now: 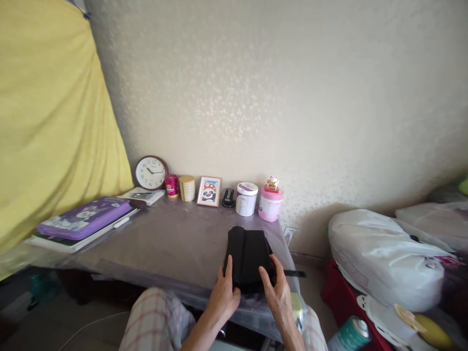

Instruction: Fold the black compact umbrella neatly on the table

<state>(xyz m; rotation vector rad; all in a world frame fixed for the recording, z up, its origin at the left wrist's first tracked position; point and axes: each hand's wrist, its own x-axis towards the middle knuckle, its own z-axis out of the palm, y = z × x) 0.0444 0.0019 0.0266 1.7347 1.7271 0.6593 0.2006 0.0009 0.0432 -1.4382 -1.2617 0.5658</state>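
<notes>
A black folded case (252, 253), perhaps a pouch, is at the front right of the table; its exact kind is not clear. A crease runs down its top, and a dark strap (295, 274) sticks out to the right past the table edge. My left hand (227, 291) grips its near left side, index finger along the edge and thumb at the near corner. On the right side, my right hand (275, 287) closes around the edge, with the thumb on top. The undersides of the case and some fingertips are hidden.
Along the wall stand a clock (151, 172), a pink tin (171, 186), a yellow jar (187, 188), a panda picture (209, 191), a white tub (246, 200) and a pink tub (271, 204). A purple case (86, 218) lies left; white bags (383, 258) sit right.
</notes>
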